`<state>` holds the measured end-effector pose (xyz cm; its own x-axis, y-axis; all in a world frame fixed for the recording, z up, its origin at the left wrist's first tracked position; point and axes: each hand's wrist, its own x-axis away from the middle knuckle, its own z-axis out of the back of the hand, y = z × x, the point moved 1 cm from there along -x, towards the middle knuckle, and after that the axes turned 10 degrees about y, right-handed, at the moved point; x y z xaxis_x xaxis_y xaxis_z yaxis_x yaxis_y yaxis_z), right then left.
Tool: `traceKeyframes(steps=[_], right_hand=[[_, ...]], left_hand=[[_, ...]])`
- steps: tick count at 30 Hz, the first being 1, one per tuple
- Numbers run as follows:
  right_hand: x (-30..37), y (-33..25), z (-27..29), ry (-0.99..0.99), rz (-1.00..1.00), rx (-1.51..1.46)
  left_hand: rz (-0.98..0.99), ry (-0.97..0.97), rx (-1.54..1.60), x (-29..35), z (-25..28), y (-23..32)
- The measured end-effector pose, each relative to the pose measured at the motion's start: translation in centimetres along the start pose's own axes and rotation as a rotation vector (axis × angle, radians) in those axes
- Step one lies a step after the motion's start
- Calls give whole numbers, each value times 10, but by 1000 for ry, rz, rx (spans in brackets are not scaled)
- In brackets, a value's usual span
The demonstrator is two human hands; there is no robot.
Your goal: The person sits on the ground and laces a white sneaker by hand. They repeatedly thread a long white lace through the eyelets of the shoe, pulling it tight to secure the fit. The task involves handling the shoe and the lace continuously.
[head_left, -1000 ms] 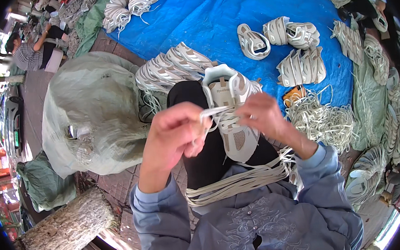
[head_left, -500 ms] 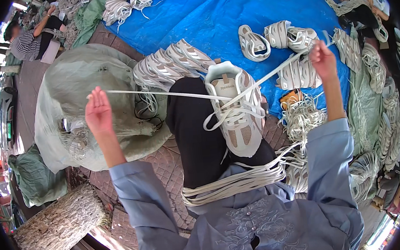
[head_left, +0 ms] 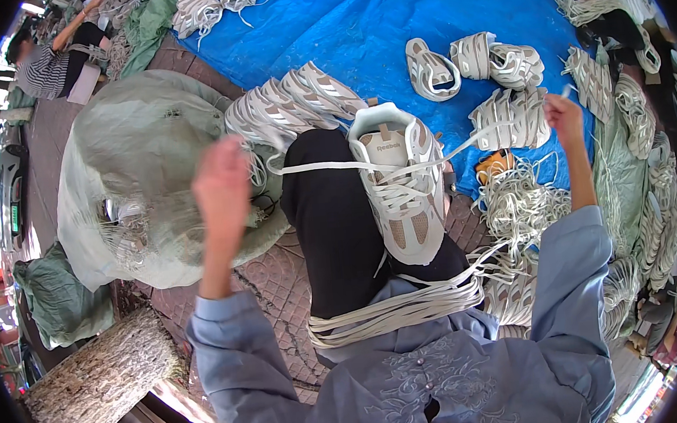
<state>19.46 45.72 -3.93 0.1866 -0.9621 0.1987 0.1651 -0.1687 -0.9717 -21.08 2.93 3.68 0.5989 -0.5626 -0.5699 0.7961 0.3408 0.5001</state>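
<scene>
A beige and white sneaker (head_left: 403,198) rests on my lap, its toe toward me, with white lace threaded through its front. Out to the right, my right hand (head_left: 565,121) is closed in a pinch on one end of the shoelace (head_left: 469,142), which runs back to the shoe's upper eyelets. My left hand (head_left: 222,185) is raised left of my knee, smeared by motion, so its fingers cannot be made out. The lace's other side stretches left across my dark trouser leg and curls up short of that hand; whether its tip is held is unclear.
A bundle of white laces (head_left: 396,313) lies across my lap. Sneaker uppers (head_left: 293,107) sit in rows on a blue tarp (head_left: 323,31). Right of my knees is a tangled lace heap (head_left: 522,195). A large pale sack (head_left: 142,172) stands left; a person (head_left: 52,67) sits beyond.
My left hand has moved inward to the right, and the lace on that side has gone slack. The right hand has shifted slightly outward and lower. Lace loops over the shoe have been drawn down.
</scene>
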Motion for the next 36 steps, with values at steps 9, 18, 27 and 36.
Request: traceKeyframes(steps=[9, 18, 27, 36], right_hand=[[128, -48, -153, -497, 494, 428], [189, -39, -214, -720, 1130, 692], [186, -27, -223, -642, 1073, 589], [189, -38, -227, -648, 875, 469]], left_hand=[[-534, -373, 128, 51, -75, 97], [-668, -409, 148, 45, -80, 87], [-559, -69, 78, 22, -71, 91], [-485, -324, 125, 55, -78, 95]])
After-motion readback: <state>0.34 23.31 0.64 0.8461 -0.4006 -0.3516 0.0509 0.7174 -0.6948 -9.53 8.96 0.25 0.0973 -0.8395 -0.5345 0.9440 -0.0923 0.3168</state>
